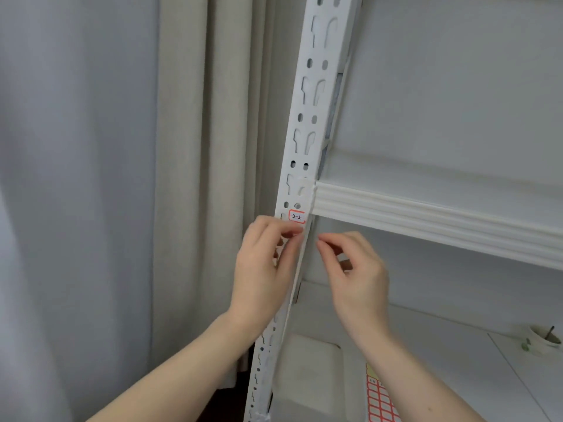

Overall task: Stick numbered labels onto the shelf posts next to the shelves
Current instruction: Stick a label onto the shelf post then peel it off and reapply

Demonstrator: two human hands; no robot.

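A white slotted shelf post (300, 141) runs up the middle of the view. A red-bordered label (296, 216) marked "2-2" sits on it, level with the front edge of a white shelf (426, 211). My left hand (268, 269) is on the post just below the label, with bent fingertips touching the label's lower edge. My right hand (356, 275) hovers to the right of the post under the shelf, fingers loosely curled, thumb and forefinger close together with nothing visible between them.
A sheet of red-bordered blank labels (380, 397) lies on the lower shelf (441, 360), partly behind my right forearm. A small bowl (545, 341) stands at the far right of that shelf. Beige and grey curtains (189, 178) hang to the left of the post.
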